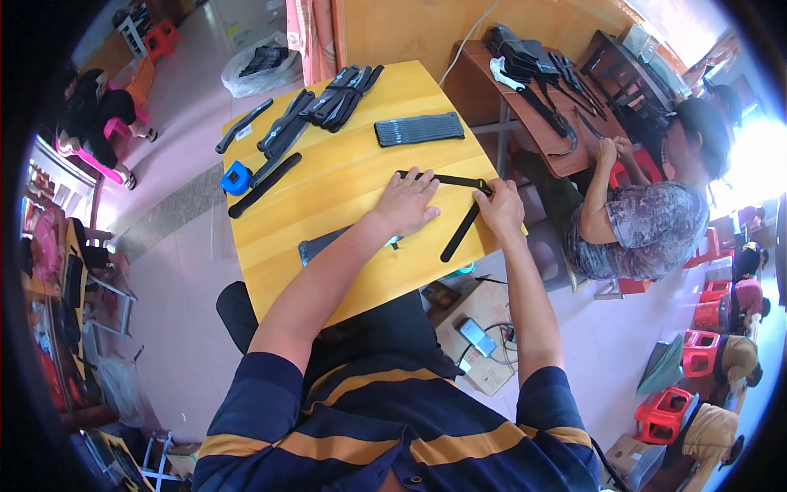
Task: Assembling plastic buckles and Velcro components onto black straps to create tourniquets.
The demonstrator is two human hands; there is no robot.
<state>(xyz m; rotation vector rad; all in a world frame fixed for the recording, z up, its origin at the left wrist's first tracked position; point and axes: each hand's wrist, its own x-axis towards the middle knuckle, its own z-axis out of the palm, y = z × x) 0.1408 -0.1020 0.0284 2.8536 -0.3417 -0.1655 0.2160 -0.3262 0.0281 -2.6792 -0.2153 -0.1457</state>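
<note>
A narrow black strap (461, 232) lies on the yellow table, running along in front of my fingers and then bending back toward me near the right edge. My right hand (502, 209) pinches it at the bend. With fingers stretched out flat, my left hand (406, 202) rests on the tabletop, its fingertips at the strap's left end. Beneath my left forearm is a dark flat piece (322, 244), partly hidden. A neat stack of dark straps (420, 129) sits beyond my hands.
Bundled black straps (344, 97), single straps (266, 184) and a blue tape measure (237, 177) occupy the table's far left. A co-worker (643, 209) sits at a brown table (512, 107) on the right. A box (484, 361) with a light-blue device stands below the table's right edge.
</note>
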